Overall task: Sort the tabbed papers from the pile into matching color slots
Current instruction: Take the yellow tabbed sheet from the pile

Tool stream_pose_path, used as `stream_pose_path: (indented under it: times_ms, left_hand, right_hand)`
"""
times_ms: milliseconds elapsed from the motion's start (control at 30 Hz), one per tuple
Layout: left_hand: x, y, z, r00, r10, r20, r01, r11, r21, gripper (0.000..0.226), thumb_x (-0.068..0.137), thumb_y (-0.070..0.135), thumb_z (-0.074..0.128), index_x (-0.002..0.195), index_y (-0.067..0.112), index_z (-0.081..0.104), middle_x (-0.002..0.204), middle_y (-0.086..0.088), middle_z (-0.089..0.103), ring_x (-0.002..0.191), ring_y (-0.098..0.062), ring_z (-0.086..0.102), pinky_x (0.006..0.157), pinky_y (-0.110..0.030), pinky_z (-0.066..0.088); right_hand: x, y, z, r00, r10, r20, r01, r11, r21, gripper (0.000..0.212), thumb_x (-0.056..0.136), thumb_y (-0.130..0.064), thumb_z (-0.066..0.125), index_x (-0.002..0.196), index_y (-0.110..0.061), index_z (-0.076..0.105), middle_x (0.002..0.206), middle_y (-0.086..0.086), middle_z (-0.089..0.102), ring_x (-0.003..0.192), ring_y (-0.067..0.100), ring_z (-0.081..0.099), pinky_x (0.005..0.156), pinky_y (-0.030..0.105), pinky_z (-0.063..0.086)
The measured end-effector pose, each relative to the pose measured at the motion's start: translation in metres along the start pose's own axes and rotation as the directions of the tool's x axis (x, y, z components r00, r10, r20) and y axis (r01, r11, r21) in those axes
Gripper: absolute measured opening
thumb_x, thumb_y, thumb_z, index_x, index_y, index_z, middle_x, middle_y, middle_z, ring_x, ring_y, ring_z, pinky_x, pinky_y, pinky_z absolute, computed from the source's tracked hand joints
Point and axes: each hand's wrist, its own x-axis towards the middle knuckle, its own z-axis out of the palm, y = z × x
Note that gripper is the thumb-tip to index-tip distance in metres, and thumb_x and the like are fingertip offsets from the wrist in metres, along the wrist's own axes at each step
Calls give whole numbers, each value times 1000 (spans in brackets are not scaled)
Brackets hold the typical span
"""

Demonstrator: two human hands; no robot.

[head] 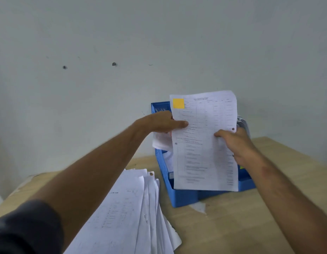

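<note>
- While both arms reach forward over a wooden table (232, 226), a person holds one printed sheet (204, 143) upright in front of a blue slotted file tray (184, 198) standing near a pale wall (159, 43).
- Left hand (162, 122) pinches the sheet's left edge, thumb pressed flat on the front; right hand (234, 142) is closed on the right edge, thumb on the face of the page.
- A square yellow tab (178, 103) sits at the sheet's top left corner.
- Print on the page forms a table of rows and columns, too blurred to read; no brand or label is legible anywhere.
- A fanned pile of papers (129, 213) lies on the table to the left of the tray, partly under the left forearm, its writing equally unreadable.
- White paper (161, 142) shows in the tray's left side, behind the held sheet.
</note>
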Motion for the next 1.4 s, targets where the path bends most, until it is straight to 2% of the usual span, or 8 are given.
stream_pose_path:
  times_ms: [133, 300, 433, 600, 933, 1067, 1167, 1400]
  left_hand:
    - [15, 5, 8, 970, -215, -114, 242, 900, 362, 65, 85, 80, 51, 70, 20, 70, 67, 10, 73, 78, -15, 69, 101, -40, 45]
    - [25, 24, 29, 980, -139, -145, 196, 822, 535, 68, 84, 88, 42, 67, 23, 53, 74, 9, 57, 98, -20, 58, 113, -64, 16]
    - [32, 34, 48, 999, 33, -3, -28, 863, 504, 59, 94, 76, 42, 114, 29, 72, 108, 7, 71, 116, -21, 58, 113, -71, 10]
    - [38, 33, 50, 999, 12, -32, 4, 894, 449, 87, 93, 74, 45, 163, 37, 7, 159, 4, 44, 150, -29, 34, 117, -72, 1]
    - [36, 15, 33, 971, -13, -238, 65, 975, 212, 99, 91, 75, 49, 161, 39, -11, 146, 1, 58, 141, -30, 45, 116, -68, 19]
    - [37, 11, 30, 935, 27, -355, 33, 986, 162, 103, 91, 71, 53, 160, 37, -15, 106, 9, 73, 108, -18, 61, 113, -70, 23]
    - [37, 14, 28, 875, 92, -475, -23, 988, 150, 110, 91, 69, 58, 159, 34, -21, 113, 10, 71, 109, -19, 64, 113, -67, 27]
    - [38, 14, 27, 846, 171, -504, -48, 968, 248, 62, 93, 67, 54, 143, 33, 42, 127, 12, 65, 122, -17, 59, 114, -62, 23]
  right_hand:
    - [3, -7, -12, 975, -191, -114, 166, 966, -199, 16, 90, -11, 66, 100, -22, 72, 99, -2, 75, 83, 15, 69, 69, 30, 56]
    - [4, -16, -8, 848, -495, -190, 315, 759, -570, 18, 97, -10, 53, 103, -4, 69, 102, 14, 73, 83, 31, 64, 71, 35, 55]
    - [-2, -30, 8, 817, -560, -142, 356, 682, -639, 15, 98, -12, 50, 104, -6, 63, 95, 18, 69, 84, 41, 62, 74, 47, 55]
    - [-18, -36, 18, 855, -517, -44, 379, 681, -627, 23, 93, -9, 58, 115, -3, 60, 93, 3, 58, 80, 21, 47, 61, 24, 24]
    - [3, 3, 26, 923, -383, 45, 327, 714, -619, 35, 85, -1, 59, 120, -3, 62, 100, 9, 68, 81, 26, 61, 55, 25, 40]
    - [6, 15, 36, 921, -386, 45, 325, 701, -634, 36, 90, -7, 60, 125, -7, 54, 110, 12, 69, 98, 33, 66, 72, 37, 55]
    - [1, 18, 38, 925, -378, 46, 297, 640, -709, 40, 96, -20, 61, 132, -8, 52, 122, 14, 67, 110, 34, 65, 86, 40, 55]
    - [-4, 33, 32, 926, -374, 51, 286, 608, -740, 28, 94, -14, 61, 121, -8, 64, 115, 11, 69, 97, 30, 67, 77, 35, 58]
